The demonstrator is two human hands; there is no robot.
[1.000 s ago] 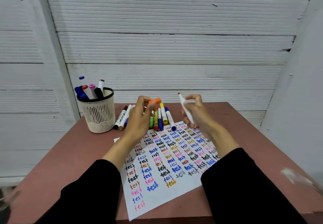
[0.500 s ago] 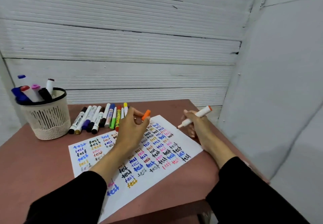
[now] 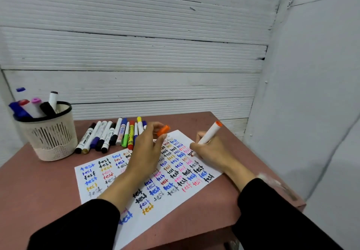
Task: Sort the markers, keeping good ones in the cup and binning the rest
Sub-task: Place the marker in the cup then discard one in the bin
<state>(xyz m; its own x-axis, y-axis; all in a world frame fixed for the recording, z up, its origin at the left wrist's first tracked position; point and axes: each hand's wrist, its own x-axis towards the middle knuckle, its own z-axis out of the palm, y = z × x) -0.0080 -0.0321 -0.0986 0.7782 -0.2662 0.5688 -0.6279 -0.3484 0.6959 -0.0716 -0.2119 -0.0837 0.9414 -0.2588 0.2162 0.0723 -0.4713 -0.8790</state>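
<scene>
**"test" all over the sheet**

The white paper sheet [image 3: 198, 189] on the table carries one handwritten word, "test", repeated in rows and columns in black, blue, red, pink, orange and yellow ink. Some of the words are faint and grey. The hands cover part of the rows. Among the row of markers [image 3: 116, 134] lying beyond the sheet, several barrels bear printed labels, but the lettering is too small and blurred to read.

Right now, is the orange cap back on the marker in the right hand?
No: the left hand pinches the orange cap apart from the marker that the right hand holds.
</scene>
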